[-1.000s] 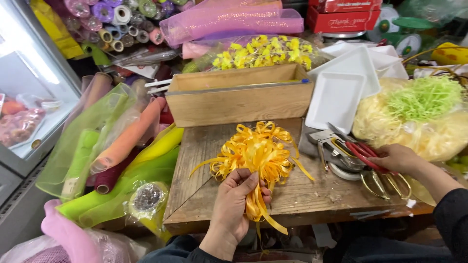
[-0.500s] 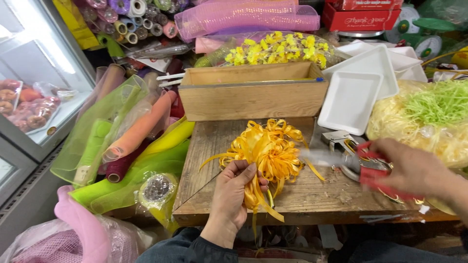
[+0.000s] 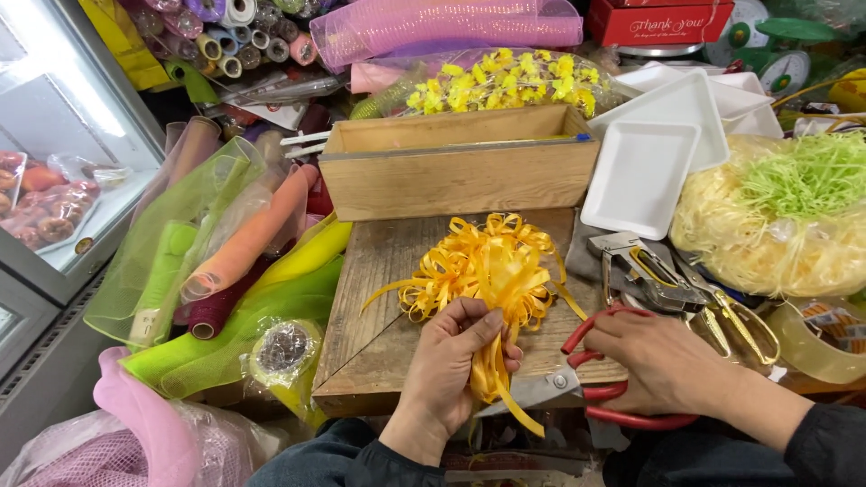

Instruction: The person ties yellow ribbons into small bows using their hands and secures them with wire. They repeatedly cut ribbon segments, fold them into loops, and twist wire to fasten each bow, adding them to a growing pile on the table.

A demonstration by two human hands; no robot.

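So we've got the yellow ribbon bow [image 3: 487, 266] pinched at its gathered waist in our left hand [image 3: 448, 365], fingers pressed together around the bunched tails, with the loops fanning out just above the grip over the wooden board [image 3: 370, 298] and the loose tails hanging down below it past the board's near edge. Our right hand [image 3: 667, 361] is closed around the red-handled scissors [image 3: 586, 388], and the blades point in toward the tails right under the left-hand pinch. If we're trimming here, the thing to get right, we'd say, is keeping that pinch tight so the gathered middle doesn't slip, and bringing the blades across the tails a bit below the fingers rather than snug against them, so no loop or fingertip ends up in the cut. Holding the tails taut and straight would probably give a cleaner edge on slippery ribbon like this. Off to the right of the scissor hand sit a metal stapler [image 3: 645, 271] and a gold pair of scissors [image 3: 735, 325], near but not touching. Beyond the bow there's an open wooden box [image 3: 456, 176]. Hard to tell stuff: the scissor tips are tucked behind the ribbon tails, so we can't say whether the blades are apart or already on the ribbon. Whatever ties the bow's centre is hidden inside the left fist, and our right wrist is cut off by the frame edge.
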